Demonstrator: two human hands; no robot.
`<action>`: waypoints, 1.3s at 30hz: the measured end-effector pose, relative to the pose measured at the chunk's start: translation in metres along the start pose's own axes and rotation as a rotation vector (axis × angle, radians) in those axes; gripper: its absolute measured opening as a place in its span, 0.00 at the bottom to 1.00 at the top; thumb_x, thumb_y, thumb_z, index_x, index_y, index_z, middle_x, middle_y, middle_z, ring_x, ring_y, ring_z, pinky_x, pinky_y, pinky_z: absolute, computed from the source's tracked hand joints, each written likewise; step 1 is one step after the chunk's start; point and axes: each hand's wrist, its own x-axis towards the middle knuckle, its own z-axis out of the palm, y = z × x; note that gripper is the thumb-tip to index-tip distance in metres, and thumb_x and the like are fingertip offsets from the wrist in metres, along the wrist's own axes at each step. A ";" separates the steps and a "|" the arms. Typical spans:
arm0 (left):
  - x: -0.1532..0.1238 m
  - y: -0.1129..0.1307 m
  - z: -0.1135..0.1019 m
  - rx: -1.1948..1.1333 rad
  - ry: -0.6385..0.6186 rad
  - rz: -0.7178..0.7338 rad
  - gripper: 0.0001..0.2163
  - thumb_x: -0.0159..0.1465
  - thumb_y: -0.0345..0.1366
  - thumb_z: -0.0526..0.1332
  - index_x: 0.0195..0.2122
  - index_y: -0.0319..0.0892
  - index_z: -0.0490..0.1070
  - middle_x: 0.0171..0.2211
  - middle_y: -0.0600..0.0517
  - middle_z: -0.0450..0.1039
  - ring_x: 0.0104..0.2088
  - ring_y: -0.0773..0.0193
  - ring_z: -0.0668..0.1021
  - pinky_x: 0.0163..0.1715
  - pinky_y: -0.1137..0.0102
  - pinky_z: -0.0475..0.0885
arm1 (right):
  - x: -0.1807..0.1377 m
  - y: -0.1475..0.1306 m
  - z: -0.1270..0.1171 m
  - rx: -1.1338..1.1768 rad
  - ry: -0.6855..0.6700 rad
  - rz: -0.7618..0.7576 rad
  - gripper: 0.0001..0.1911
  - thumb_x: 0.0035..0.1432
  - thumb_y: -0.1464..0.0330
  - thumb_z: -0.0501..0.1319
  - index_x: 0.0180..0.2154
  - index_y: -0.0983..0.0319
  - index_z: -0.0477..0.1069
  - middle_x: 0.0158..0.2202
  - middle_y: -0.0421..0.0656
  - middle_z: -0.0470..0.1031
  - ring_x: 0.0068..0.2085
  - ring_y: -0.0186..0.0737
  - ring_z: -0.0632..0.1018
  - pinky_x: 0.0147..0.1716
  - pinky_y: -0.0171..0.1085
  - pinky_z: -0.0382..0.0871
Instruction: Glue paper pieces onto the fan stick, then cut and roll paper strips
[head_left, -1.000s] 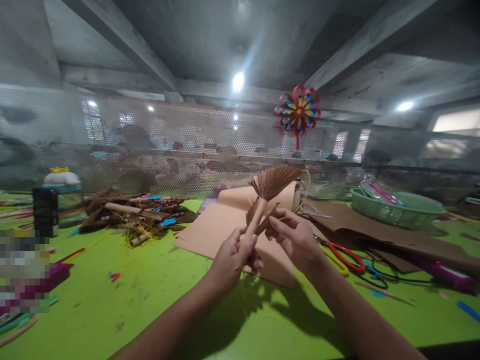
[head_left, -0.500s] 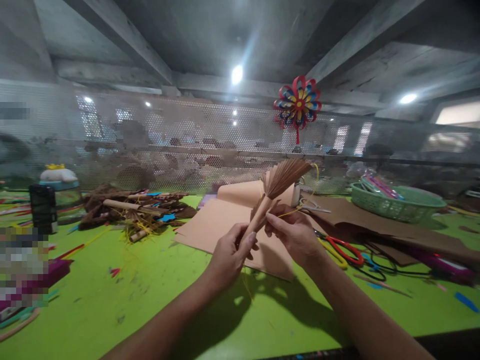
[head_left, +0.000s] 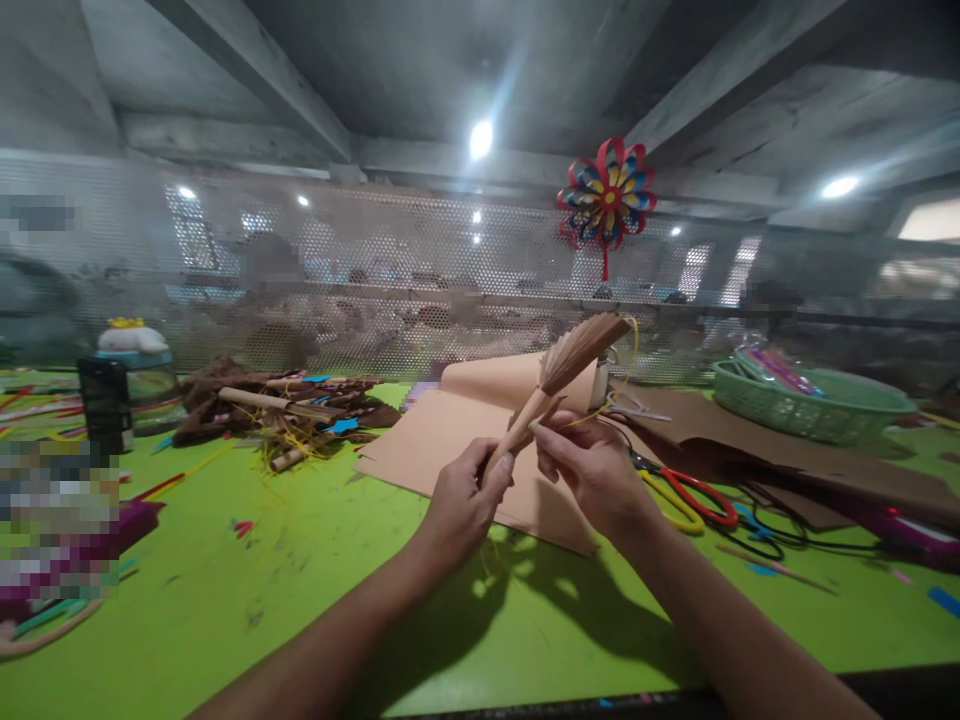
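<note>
Pleated brown paper fan (head_left: 581, 350) on its rolled handle is held above the green tabletop (head_left: 225, 600), left hand (head_left: 461, 500) gripping the stem, right hand (head_left: 592, 470) fingers pinching small leaves at its neck (apparently mid-binding, needing steady tension).

Single head-worn view, close above the green table (head_left: 225, 560), facing forward and slightly down, both forearms entering from the near edge, hands centre frame, mesh screen (head_left: 375, 260) across the far side, ceiling beams overhead, wide-angle bend at edges.
</note>
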 end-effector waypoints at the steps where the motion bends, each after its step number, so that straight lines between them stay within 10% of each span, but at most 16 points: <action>1: 0.000 -0.001 0.000 -0.009 0.003 -0.004 0.12 0.63 0.44 0.52 0.33 0.40 0.67 0.22 0.56 0.63 0.22 0.70 0.65 0.22 0.74 0.60 | -0.001 -0.001 0.002 0.006 -0.008 0.001 0.06 0.50 0.65 0.66 0.29 0.61 0.73 0.20 0.36 0.66 0.20 0.28 0.64 0.21 0.33 0.57; 17: 0.000 -0.003 -0.002 -0.001 0.085 0.063 0.10 0.63 0.41 0.53 0.33 0.40 0.67 0.25 0.55 0.66 0.25 0.68 0.67 0.26 0.74 0.62 | -0.012 -0.001 0.009 -0.108 -0.292 -0.138 0.08 0.50 0.68 0.65 0.35 0.56 0.77 0.30 0.42 0.68 0.33 0.37 0.68 0.33 0.38 0.63; 31: -0.007 0.002 0.000 0.003 0.134 0.158 0.09 0.65 0.41 0.51 0.38 0.42 0.64 0.26 0.56 0.63 0.27 0.68 0.67 0.28 0.73 0.62 | -0.007 0.003 0.004 0.248 0.083 0.107 0.05 0.46 0.67 0.66 0.28 0.61 0.73 0.20 0.37 0.66 0.20 0.29 0.64 0.19 0.31 0.57; 39: -0.008 -0.001 0.001 -0.040 0.090 0.157 0.09 0.66 0.41 0.50 0.41 0.42 0.62 0.26 0.56 0.64 0.27 0.68 0.69 0.28 0.73 0.64 | -0.015 -0.005 0.007 0.058 -0.153 0.171 0.21 0.56 0.57 0.59 0.19 0.65 0.68 0.16 0.38 0.63 0.14 0.26 0.61 0.12 0.30 0.49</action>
